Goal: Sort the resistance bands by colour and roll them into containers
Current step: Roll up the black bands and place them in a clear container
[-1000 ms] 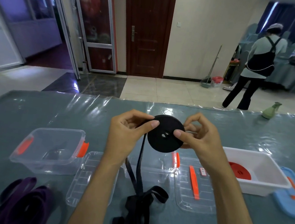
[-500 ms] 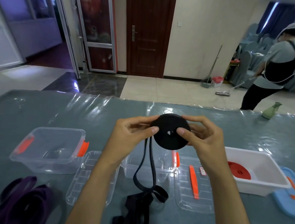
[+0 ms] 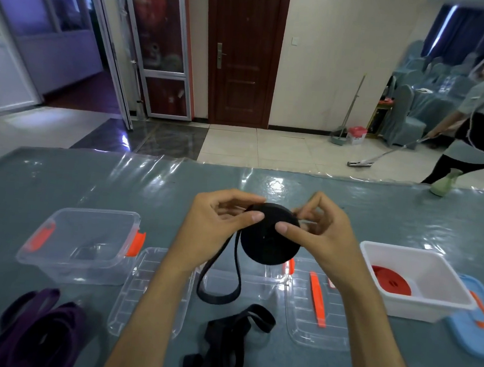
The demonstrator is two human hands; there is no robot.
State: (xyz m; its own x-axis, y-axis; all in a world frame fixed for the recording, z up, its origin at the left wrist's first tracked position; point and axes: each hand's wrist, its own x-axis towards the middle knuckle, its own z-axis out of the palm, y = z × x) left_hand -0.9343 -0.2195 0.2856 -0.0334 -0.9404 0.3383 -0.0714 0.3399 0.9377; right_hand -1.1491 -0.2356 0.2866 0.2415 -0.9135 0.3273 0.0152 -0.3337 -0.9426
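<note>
I hold a rolled black resistance band [image 3: 268, 240] in the air above the middle of the table. My left hand [image 3: 211, 224] pinches its left edge and my right hand [image 3: 315, 232] pinches its right side. A short loop of the band's free end [image 3: 218, 288] hangs below the roll, over a clear container [image 3: 244, 282]. More black bands [image 3: 231, 341] lie tangled near the front edge. Purple bands [image 3: 38, 329] lie at the front left. A rolled red band [image 3: 391, 282] sits in the white container [image 3: 442, 274] on the right.
A clear container with orange latches [image 3: 85, 240] stands at the left. Two clear lids [image 3: 145, 291] [image 3: 312, 310] lie flat on the table, and a blue lid [image 3: 475, 326] lies at the right edge. A person mops the floor beyond the table.
The roll has grown as more band was wound on. The hanging tail has shortened to a loop lifted clear of the pile on the table. The person behind moved right.
</note>
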